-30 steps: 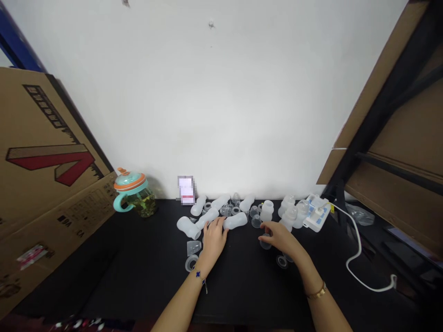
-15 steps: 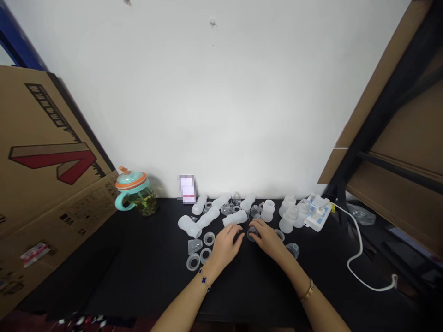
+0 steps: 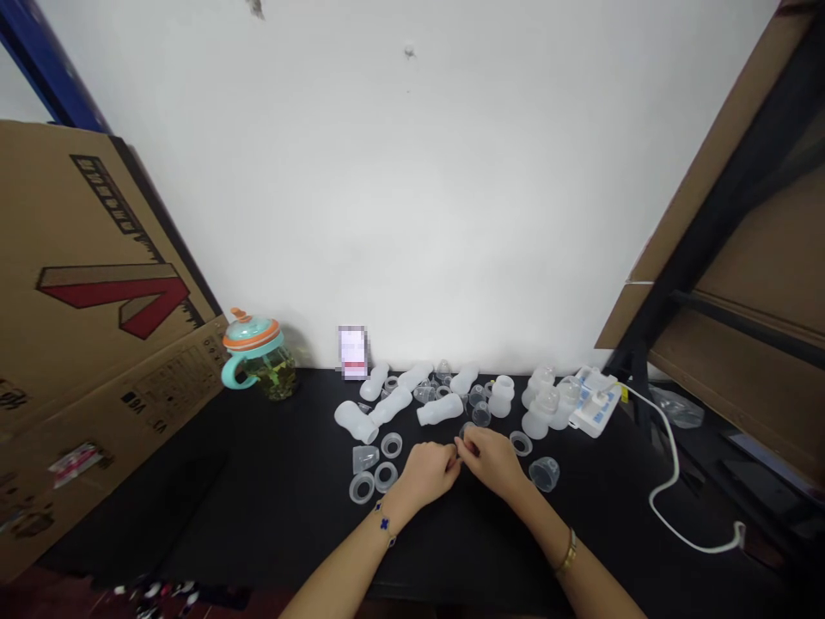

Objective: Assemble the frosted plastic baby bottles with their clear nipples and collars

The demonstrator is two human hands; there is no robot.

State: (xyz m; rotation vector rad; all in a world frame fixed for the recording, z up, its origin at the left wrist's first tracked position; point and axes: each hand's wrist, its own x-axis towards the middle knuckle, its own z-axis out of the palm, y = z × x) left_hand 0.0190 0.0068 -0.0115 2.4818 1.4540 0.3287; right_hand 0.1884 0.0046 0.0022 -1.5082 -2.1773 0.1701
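My left hand (image 3: 427,473) and my right hand (image 3: 495,460) meet over the black table, fingers curled in and fingertips almost touching. Whatever they pinch is too small or hidden to make out. Just behind the right fingers a clear piece (image 3: 466,427) shows in part. A milky white baby bottle body (image 3: 440,409) lies beyond the left hand. To that hand's left are white rings (image 3: 391,444) and a clear cap (image 3: 365,458) on its side. Right of the right hand are another ring (image 3: 521,444) and a clear dome cap (image 3: 545,474).
Bottles with nipples (image 3: 536,421) stand at the right beside a white power strip (image 3: 594,404) with a trailing cable (image 3: 674,456). An open-necked bottle (image 3: 501,397) stands nearby. A teapot-like jug (image 3: 274,370) and a phone (image 3: 354,352) are near the wall. A cardboard box (image 3: 96,344) flanks the left.
Both hands have drawn back slightly and come together, their fingers closing. The right hand has left the clear dome cap it was at. The view has shifted slightly.
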